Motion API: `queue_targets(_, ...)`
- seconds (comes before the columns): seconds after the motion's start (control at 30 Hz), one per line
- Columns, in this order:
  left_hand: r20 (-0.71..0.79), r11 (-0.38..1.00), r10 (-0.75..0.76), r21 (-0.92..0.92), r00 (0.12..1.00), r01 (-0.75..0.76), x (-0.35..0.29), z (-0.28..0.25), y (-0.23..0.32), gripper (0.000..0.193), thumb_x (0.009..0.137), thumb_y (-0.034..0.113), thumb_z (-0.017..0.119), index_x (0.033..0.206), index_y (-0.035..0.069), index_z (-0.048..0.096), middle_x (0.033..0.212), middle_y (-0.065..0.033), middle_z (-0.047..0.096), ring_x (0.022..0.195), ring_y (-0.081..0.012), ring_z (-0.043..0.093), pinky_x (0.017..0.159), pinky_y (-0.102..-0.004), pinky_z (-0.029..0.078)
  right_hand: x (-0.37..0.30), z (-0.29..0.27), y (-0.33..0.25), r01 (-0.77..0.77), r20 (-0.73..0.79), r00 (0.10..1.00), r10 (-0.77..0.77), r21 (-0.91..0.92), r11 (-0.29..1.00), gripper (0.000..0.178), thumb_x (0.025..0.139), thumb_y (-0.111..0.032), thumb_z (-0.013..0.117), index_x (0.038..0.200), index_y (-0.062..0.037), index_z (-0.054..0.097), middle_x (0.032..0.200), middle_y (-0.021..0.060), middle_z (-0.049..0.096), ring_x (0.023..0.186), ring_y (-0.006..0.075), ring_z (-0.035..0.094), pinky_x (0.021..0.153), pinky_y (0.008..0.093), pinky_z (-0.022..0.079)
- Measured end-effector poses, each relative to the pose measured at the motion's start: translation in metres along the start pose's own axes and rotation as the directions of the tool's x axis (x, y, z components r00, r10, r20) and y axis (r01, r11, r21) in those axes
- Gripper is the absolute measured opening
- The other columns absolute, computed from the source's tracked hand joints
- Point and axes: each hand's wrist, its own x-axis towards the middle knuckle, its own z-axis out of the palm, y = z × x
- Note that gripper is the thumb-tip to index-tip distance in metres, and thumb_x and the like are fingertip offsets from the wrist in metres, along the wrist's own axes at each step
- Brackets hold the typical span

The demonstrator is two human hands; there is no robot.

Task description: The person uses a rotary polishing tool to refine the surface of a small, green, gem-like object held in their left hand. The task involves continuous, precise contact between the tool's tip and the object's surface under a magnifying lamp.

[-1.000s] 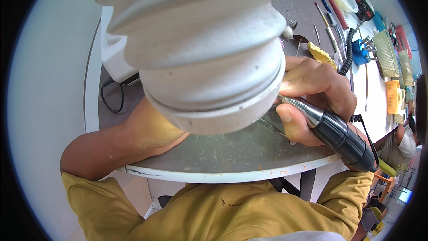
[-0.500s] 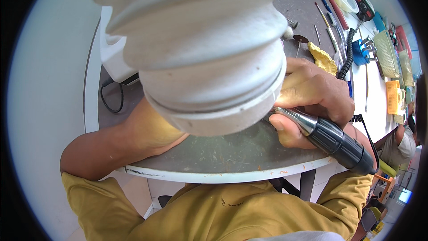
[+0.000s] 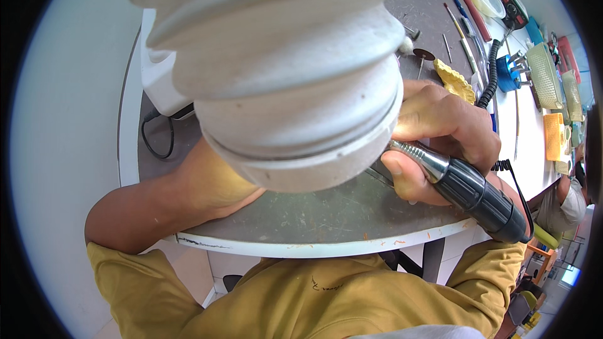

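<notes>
My right hand is closed around a black and silver rotary handpiece, held between thumb and fingers. Its silver nose points left, and the tip goes out of sight behind a wide white corrugated hose. From the left comes my left hand; only the wrist and heel of the palm show below the hose. The hose hides its fingers and anything they hold. Just beyond my right knuckles lies a yellow dental cast. Near it is a dark disc on a thin shank.
The grey worktop has a white curved front edge. At the left stands a white device with a black cable. Brushes and pens, a blue bur holder, a coiled black cord and baskets line the right.
The handpiece and my right thumb have shifted slightly. A thin metal edge shows more plainly left of the thumb. My left arm and the hose look nearly unchanged.
</notes>
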Motion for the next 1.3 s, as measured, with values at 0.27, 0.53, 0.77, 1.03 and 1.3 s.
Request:
queue_targets(0.27,-0.02,0.971,-0.048,-0.236,0.999,0.042,-0.001,-0.003,-0.007,0.026,0.1,0.008,0.058,0.123,-0.005,0.059,0.104,-0.0136,0.067,0.088,-0.0144,0.067,0.074,-0.0224,0.056,-0.003,0.001,-0.004,-0.056,-0.018,0.998,0.056,-0.013,0.998,0.026,0.083,-0.003,0.077,0.104,0.0015,0.061,0.095,0.0148,0.068,0.101,0.0296,0.067,0.09,0.0392,0.05)
queue_targets(0.53,0.011,0.981,-0.035,-0.193,0.999,0.036,-0.002,-0.002,-0.004,0.028,0.1,0.008,0.058,0.124,-0.006,0.058,0.105,-0.014,0.067,0.089,-0.0145,0.066,0.076,-0.0227,0.056,-0.007,-0.006,-0.007,-0.088,-0.015,0.996,0.088,0.013,0.996,0.026,0.086,-0.002,0.069,0.11,-0.0004,0.058,0.096,0.0141,0.065,0.108,0.0344,0.065,0.096,0.0448,0.047)
queue_targets(0.77,0.042,0.991,-0.032,-0.126,0.999,0.037,-0.002,-0.001,-0.001,0.029,0.1,0.008,0.057,0.126,-0.006,0.057,0.106,-0.014,0.067,0.09,-0.0143,0.066,0.077,-0.0229,0.055,-0.006,-0.006,-0.001,-0.012,0.012,1.0,0.012,-0.002,1.0,0.024,0.085,-0.003,0.07,0.106,0.0027,0.06,0.09,0.0163,0.066,0.104,0.0357,0.068,0.089,0.0433,0.052)
queue_targets(1.03,0.065,0.996,-0.038,-0.078,0.997,0.043,-0.005,-0.001,0.002,0.03,0.1,0.008,0.057,0.127,-0.006,0.057,0.106,-0.0139,0.067,0.091,-0.0141,0.066,0.078,-0.0231,0.055,-0.002,-0.005,0.0,0.012,0.019,1.0,-0.011,-0.07,0.998,0.024,0.083,-0.005,0.074,0.102,0.004,0.061,0.088,0.0178,0.068,0.097,0.0341,0.07,0.086,0.0426,0.054)
queue_targets(1.3,0.08,0.998,-0.031,-0.058,0.996,0.036,-0.006,0.001,0.002,0.032,0.1,0.009,0.056,0.129,-0.006,0.056,0.106,-0.0139,0.067,0.091,-0.0139,0.066,0.08,-0.0233,0.055,-0.001,-0.005,0.001,0.023,0.015,1.0,-0.022,-0.064,0.998,0.025,0.083,-0.004,0.076,0.101,0.0051,0.061,0.086,0.0163,0.067,0.096,0.0329,0.069,0.086,0.0409,0.053)
